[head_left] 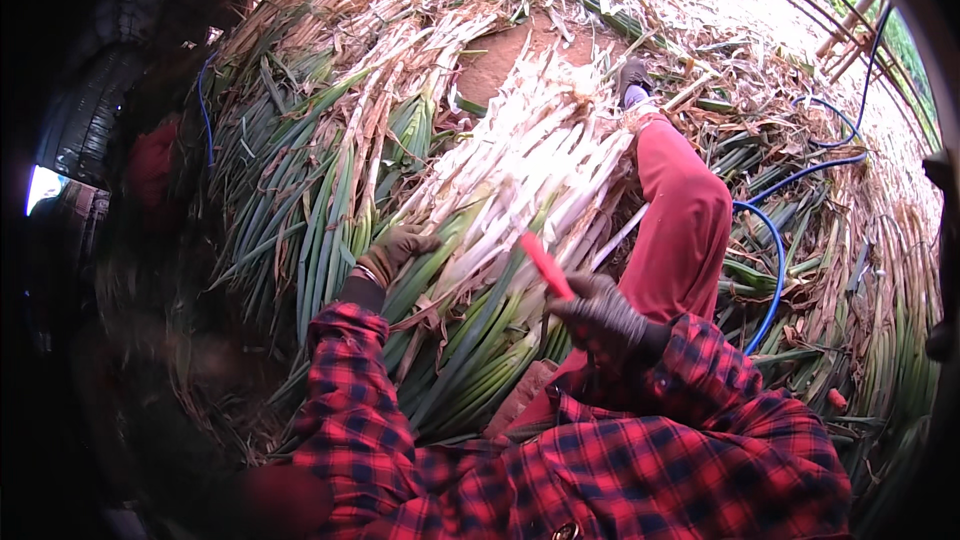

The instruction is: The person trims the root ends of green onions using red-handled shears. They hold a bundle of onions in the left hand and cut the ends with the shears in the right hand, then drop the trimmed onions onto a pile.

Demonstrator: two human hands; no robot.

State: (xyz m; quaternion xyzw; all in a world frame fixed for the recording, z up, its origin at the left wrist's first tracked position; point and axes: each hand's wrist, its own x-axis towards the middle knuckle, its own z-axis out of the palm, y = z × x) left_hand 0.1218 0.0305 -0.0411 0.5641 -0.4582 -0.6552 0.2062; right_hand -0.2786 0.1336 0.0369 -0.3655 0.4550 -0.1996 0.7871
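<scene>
Stalks [560, 172], long and white-green, lie under the dark-gloved left hand [393, 253], its grip unclear. The dark-gloved right hand [603, 313] clenches a red rod-like tool [547, 267]; stalk-handling seems underway, calling for steadiness.

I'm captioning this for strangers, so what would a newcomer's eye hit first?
Probably the bright white stalks spread across the upper middle. Next, the red stick in the right hand, near the center. The blue hose curving down the right side also stands out.

Long white-and-green stalks [570, 150], bare brown ground [490, 70] behind them, bent red-trousered leg [685, 205] to their right, thin blue hose [781, 275] farther right.
</scene>
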